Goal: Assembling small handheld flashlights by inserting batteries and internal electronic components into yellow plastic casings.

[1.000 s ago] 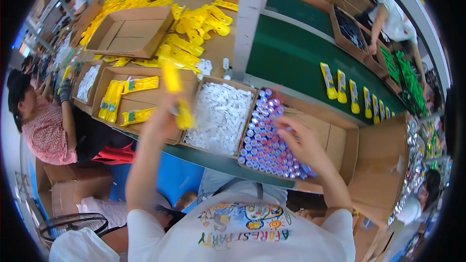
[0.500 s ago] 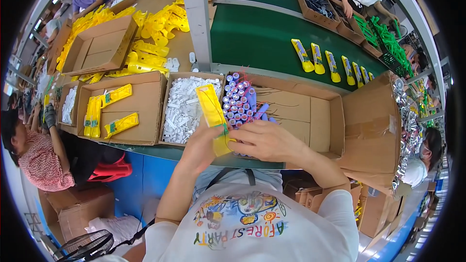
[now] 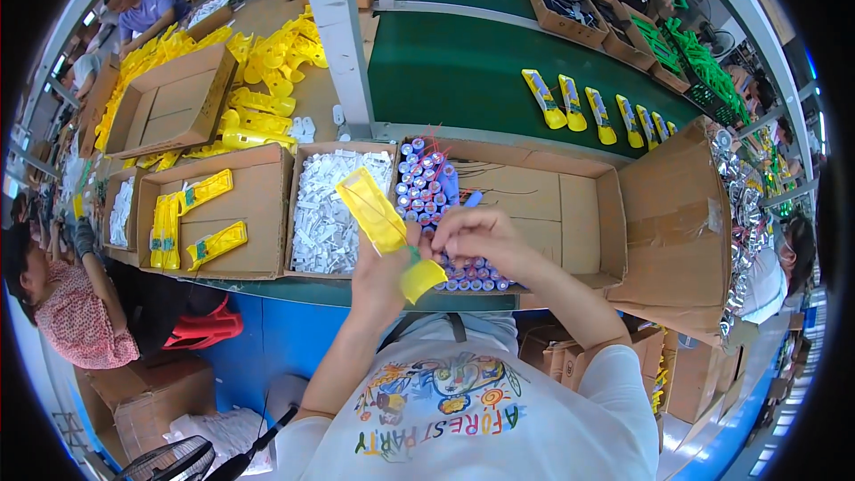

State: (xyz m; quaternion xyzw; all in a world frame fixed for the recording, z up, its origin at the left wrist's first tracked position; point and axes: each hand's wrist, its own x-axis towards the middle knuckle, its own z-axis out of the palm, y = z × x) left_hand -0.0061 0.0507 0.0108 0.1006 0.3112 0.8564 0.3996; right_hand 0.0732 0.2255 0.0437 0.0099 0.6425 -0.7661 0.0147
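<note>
A yellow plastic housing point(image 3: 367, 207) is gripped around its middle in my left hand point(image 3: 381, 278). It tilts, its long flat end up to the left and its curved end down to the right. A bit of green, partly covered by my fingers, shows at its middle. My right hand point(image 3: 488, 239) is beside it with fingers bent and pressed together; whatever they pinch is too small to make out. Beneath that hand lie purple cylindrical batteries point(image 3: 426, 180) with thin red wires, packed in a cardboard box. Small white plastic parts point(image 3: 331, 218) fill the box to their left.
At the left, a cardboard box point(image 3: 258, 254) holds several yellow housings with green boards. Beyond the boxes runs a green conveyor belt point(image 3: 445, 80) with a row of yellow pieces. A grey metal post point(image 3: 334, 36) rises behind the boxes. Co-workers sit around.
The yellow housing has tilted further left, and its curved end has swung to the right. My right hand has drawn back slightly from it, up and to the right. The whole view shifted slightly.
</note>
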